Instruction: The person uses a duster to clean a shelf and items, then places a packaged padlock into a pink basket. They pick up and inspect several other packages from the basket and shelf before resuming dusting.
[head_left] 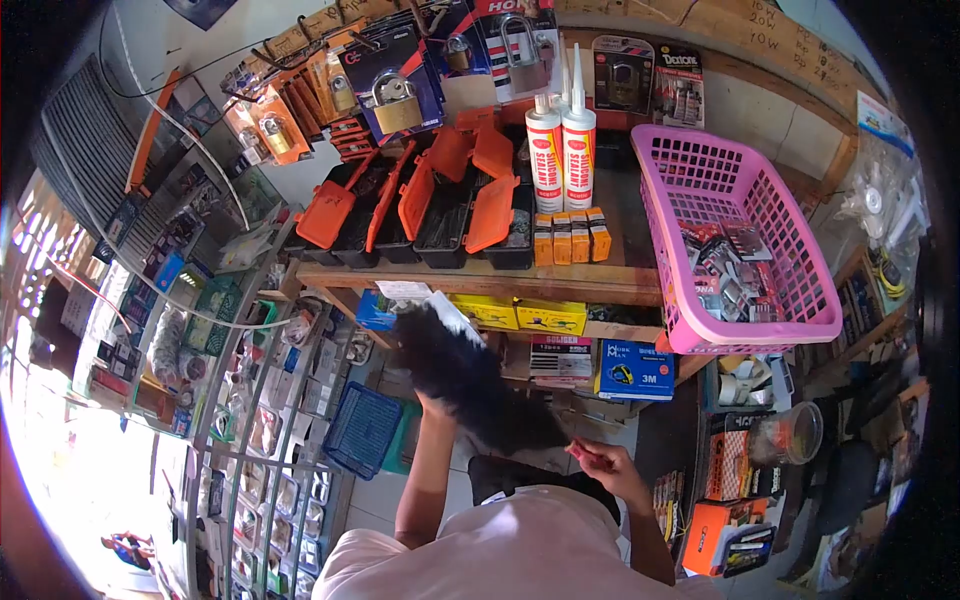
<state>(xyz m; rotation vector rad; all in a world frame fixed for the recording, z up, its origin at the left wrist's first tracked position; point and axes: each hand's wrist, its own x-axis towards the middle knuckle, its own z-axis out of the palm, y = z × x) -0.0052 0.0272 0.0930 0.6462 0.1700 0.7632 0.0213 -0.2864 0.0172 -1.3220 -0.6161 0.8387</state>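
A black feather duster [480, 385] stretches across the space in front of my body, its bushy end up and to the left. My right hand [612, 474] is closed around its reddish handle [580, 453] at the lower right end. Against the feathers' lower left side is my left hand [432, 407]; its fingers are hidden behind the duster, so I cannot make out their grip. White papers [455, 318] show just beyond the feathers, and yellow boxes [520, 314] lie on the shelf behind.
A wooden shelf [610, 285] carries black bins with orange lids [490, 225], silicone sealant tubes [562, 160], small orange boxes [572, 238] and a pink basket [785, 335] of packaged goods. Padlocks [397, 105] hang above. A glass display case [255, 430] stands left, a blue basket [362, 430] beside it.
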